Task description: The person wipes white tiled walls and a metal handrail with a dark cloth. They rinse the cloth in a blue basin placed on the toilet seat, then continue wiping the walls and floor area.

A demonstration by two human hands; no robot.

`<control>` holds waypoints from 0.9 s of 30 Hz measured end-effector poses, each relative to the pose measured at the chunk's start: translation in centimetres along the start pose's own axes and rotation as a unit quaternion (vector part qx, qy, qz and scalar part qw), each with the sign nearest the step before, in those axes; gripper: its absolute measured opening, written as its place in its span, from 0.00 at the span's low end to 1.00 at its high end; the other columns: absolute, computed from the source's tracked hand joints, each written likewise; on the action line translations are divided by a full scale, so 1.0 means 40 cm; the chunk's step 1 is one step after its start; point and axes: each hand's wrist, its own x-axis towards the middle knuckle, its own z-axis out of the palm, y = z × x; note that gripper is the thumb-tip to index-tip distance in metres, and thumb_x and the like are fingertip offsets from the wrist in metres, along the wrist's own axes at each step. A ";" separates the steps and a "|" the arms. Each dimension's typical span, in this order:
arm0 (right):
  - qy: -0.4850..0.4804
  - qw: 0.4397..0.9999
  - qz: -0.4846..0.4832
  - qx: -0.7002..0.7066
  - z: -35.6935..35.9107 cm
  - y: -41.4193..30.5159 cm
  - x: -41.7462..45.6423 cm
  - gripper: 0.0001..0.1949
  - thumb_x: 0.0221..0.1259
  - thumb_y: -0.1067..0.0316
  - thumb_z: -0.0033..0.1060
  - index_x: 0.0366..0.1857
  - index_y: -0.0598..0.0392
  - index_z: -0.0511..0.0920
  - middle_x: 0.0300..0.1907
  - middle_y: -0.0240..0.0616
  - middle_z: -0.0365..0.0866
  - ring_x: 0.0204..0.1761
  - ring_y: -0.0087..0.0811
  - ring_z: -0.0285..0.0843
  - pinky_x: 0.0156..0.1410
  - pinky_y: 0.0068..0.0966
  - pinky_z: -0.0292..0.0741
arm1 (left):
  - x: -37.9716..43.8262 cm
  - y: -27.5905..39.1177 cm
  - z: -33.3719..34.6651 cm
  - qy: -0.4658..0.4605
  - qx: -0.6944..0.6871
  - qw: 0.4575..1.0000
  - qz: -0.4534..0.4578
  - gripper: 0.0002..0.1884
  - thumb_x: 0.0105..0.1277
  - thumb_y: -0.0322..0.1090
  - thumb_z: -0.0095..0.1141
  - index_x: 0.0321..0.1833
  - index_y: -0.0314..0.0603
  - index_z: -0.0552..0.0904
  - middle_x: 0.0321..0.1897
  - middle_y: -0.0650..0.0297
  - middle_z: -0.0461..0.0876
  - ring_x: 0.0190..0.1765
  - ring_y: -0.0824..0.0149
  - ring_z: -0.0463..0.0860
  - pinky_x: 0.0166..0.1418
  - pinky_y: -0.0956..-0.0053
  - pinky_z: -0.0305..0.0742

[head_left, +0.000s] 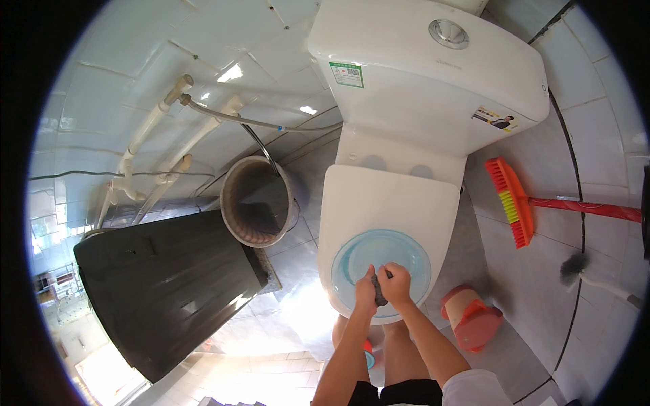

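Note:
Both hands grip a dark grey, crumpled cloth (379,293) above a pale blue translucent basin (350,248). My left hand (365,292) closes on the cloth from the left side. My right hand (396,282) holds its upper end, and a bit of dark cloth pokes out by the thumb. The basin rests on the closed white lid (386,195) of a toilet and looks to hold clear water. Much of the cloth is hidden inside my fingers.
Behind the lid rises the toilet tank (406,91). To the left stand a bucket (259,203) and a large black cabinet-like box (167,289), below wall pipes (147,137). On the right are an orange broom (515,203), a toilet brush (576,269) and a red-lidded bin (472,319).

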 end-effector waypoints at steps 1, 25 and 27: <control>0.011 0.999 -0.014 -0.036 0.005 0.009 0.004 0.11 0.46 0.70 0.57 0.11 0.55 0.69 0.15 0.41 0.69 0.19 0.46 0.66 0.26 0.36 0.63 | 0.007 -0.002 -0.009 -0.003 -0.012 1.000 0.026 0.19 0.66 0.51 0.44 0.36 0.40 0.74 0.28 0.65 0.75 0.32 0.70 0.74 0.39 0.75 0.69; -0.109 0.960 -0.256 0.036 0.001 -0.182 -0.050 0.11 0.27 0.68 0.59 0.09 0.54 0.64 0.19 0.44 0.67 0.30 0.47 0.67 0.35 0.43 0.61 | 0.142 -0.093 -0.156 -0.329 -0.160 0.923 0.118 0.18 0.69 0.50 0.36 0.29 0.45 0.70 0.26 0.67 0.70 0.32 0.72 0.71 0.40 0.77 0.68; -0.083 0.978 -0.191 0.001 0.019 -0.062 -0.021 0.09 0.36 0.70 0.57 0.10 0.55 0.66 0.20 0.42 0.69 0.26 0.44 0.66 0.34 0.38 0.60 | 0.108 -0.064 -0.081 -0.369 -0.281 0.886 0.011 0.19 0.69 0.50 0.36 0.27 0.45 0.70 0.24 0.68 0.69 0.30 0.72 0.71 0.38 0.77 0.67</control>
